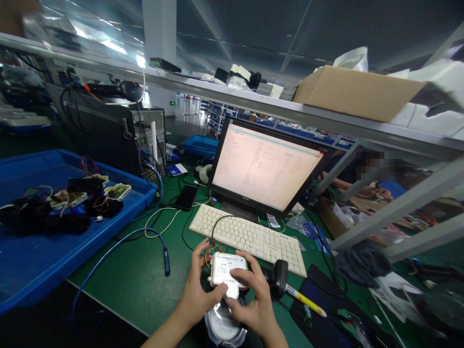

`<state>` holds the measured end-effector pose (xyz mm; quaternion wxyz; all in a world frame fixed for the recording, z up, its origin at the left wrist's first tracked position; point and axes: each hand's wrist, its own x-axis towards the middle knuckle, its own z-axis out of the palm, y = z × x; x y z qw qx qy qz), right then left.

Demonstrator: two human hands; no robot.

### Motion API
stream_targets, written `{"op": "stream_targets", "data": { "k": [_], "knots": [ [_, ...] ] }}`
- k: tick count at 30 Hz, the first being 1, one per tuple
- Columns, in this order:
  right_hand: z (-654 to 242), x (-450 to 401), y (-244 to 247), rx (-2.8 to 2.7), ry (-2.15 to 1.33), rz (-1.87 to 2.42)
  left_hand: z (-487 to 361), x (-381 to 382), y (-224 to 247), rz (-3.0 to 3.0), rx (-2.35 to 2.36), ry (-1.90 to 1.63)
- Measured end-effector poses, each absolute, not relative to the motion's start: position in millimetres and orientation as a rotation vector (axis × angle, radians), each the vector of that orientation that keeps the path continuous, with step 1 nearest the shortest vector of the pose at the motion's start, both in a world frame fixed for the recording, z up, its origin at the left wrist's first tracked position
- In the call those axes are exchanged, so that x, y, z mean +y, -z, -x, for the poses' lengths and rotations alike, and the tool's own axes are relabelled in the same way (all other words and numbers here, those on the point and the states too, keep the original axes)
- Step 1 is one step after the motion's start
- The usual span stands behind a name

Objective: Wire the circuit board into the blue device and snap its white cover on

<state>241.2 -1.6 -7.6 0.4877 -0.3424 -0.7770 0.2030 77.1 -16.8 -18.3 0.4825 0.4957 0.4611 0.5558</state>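
Note:
A white box-shaped electronic module (222, 268) with printed text on its face is held just in front of the keyboard. My left hand (197, 295) grips its left side, thumb at the lower edge by a small white rounded piece (232, 290). My right hand (255, 297) closes on the right side, with one finger on the module's face and the thumb at the white piece. Thin coloured wires (210, 251) come out behind the module. Below both hands is a round device with a clear cover (224, 325); whether it touches the module I cannot tell.
A monitor (266, 166) stands behind a cream keyboard (250, 237). At left, a blue tray (119, 227) holds wired parts. A blue cable (166, 261), a phone (186, 197), a black handheld tool (280, 279) and a yellow pen (306, 302) lie around. Another person sits beyond the shelf frame.

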Motion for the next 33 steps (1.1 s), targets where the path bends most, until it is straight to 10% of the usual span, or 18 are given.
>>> {"op": "stream_targets", "data": {
  "k": [33],
  "knots": [
    [-242,-2,16,-1.895,-0.510,0.814,-78,-16,33,-1.283,1.120,-1.476]
  ]
}}
